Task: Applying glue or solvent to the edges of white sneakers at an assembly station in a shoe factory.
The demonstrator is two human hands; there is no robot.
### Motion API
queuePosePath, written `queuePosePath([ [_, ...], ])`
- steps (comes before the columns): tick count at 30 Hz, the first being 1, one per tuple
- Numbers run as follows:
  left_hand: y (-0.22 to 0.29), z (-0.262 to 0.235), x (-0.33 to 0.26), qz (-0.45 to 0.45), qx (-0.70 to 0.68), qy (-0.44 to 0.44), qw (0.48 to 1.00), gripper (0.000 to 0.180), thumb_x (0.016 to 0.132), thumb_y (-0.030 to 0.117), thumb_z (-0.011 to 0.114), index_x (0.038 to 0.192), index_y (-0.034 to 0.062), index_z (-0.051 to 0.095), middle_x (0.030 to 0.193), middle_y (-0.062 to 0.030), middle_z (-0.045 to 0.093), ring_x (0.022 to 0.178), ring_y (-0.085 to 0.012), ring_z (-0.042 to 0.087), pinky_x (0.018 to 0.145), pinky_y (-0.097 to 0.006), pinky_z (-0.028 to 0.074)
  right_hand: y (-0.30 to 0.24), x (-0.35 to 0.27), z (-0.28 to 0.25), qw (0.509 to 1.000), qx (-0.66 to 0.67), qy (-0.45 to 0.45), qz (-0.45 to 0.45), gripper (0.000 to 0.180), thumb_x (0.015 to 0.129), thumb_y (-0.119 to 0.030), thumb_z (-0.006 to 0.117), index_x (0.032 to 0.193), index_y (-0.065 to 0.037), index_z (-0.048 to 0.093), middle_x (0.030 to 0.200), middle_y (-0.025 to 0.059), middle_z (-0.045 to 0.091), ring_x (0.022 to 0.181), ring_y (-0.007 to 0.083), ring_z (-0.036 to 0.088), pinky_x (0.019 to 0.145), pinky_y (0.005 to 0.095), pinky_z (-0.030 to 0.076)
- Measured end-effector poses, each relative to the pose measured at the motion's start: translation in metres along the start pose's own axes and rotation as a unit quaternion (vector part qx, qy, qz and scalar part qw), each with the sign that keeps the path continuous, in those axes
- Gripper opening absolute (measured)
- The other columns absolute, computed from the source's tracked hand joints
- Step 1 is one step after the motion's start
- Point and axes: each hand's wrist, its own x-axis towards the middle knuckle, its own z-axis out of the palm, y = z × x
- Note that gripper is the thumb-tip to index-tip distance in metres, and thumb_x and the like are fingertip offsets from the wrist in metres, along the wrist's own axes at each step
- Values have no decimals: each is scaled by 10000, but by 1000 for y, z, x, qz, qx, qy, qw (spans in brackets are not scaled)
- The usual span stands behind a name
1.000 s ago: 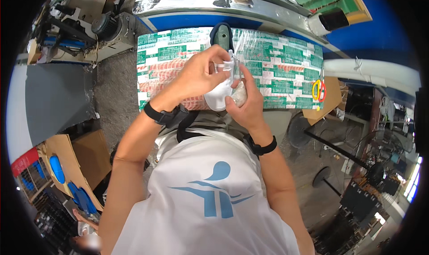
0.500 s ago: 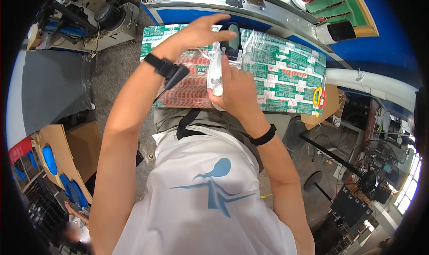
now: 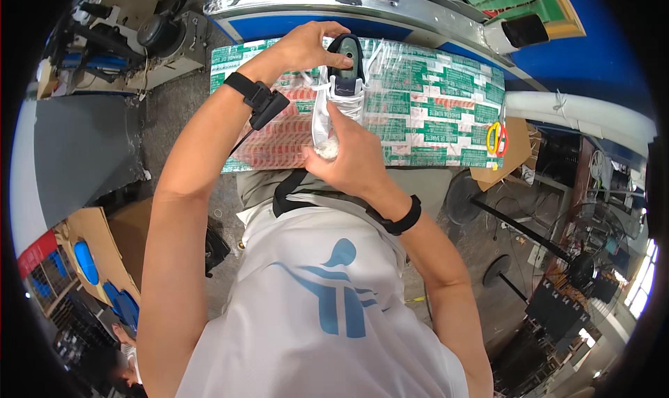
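Left hand: spreads its thumb and fingers at the heel opening of a white lace-up sneaker (image 3: 356, 106), its toe toward the wearer.
Right hand: cups a crumpled whitish wad (image 3: 326, 148) over the toe, index finger along the laces (image 3: 352, 104).
Bench: green-and-white printed tape (image 3: 432, 123) under plastic.
Bench's right end: scissors (image 3: 497, 141), handles yellow and red.

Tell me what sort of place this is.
Likely a shoe workshop or factory: a white lace-up sneaker on a covered worktable, scissors at its right end, and what looks like an electric motor at upper left.
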Motion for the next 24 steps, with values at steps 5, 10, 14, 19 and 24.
queuePosePath([
  [5, -5, 2, -1, -5, -18, -14, 1000, 777, 897, 306, 964, 1558, 63, 636, 1519, -183, 698, 1379, -319, 660, 1178, -455, 510, 12, 9, -8, 994, -77, -7, -73, 940, 800, -408, 910, 1493, 131, 574, 1096, 279, 780, 963, 418, 793, 809, 483, 638],
  [10, 0, 5, -1, 4, -3, 8, 1000, 737, 921, 302, 942, 1560, 91, 641, 1526, -168, 695, 1326, -306, 680, 1123, -453, 545, 21, 6, -13, 998, 19, -9, -51, 829, 819, -390, 887, 1436, 103, 635, 1108, 293, 782, 952, 421, 793, 804, 473, 636],
  [14, 6, 0, -1, -20, -25, -3, 999, 726, 925, 292, 938, 1558, 93, 643, 1530, -162, 692, 1333, -307, 677, 1127, -450, 544, 14, 11, -7, 981, 165, -87, 47, 744, 850, -409, 839, 1394, 74, 683, 1079, 308, 782, 964, 433, 793, 842, 473, 631],
  [19, -11, 3, 0, 25, 6, -1, 1000, 769, 944, 365, 921, 1591, 90, 610, 1537, -177, 681, 1371, -320, 661, 1142, -461, 536, -22, -31, 21, 958, 181, -220, -38, 780, 838, -387, 840, 1464, 47, 669, 1120, 305, 789, 1020, 453, 785, 952, 492, 620],
  [24, 27, 14, -17, -78, -87, -3, 993, 996, 932, 527, 896, 1666, 6, 469, 1461, -207, 695, 1296, -314, 682, 1098, -420, 546, 22, -36, -41, 984, 133, -36, 109, 843, 822, -334, 851, 1524, 65, 607, 1144, 245, 784, 1026, 401, 779, 933, 473, 613],
])
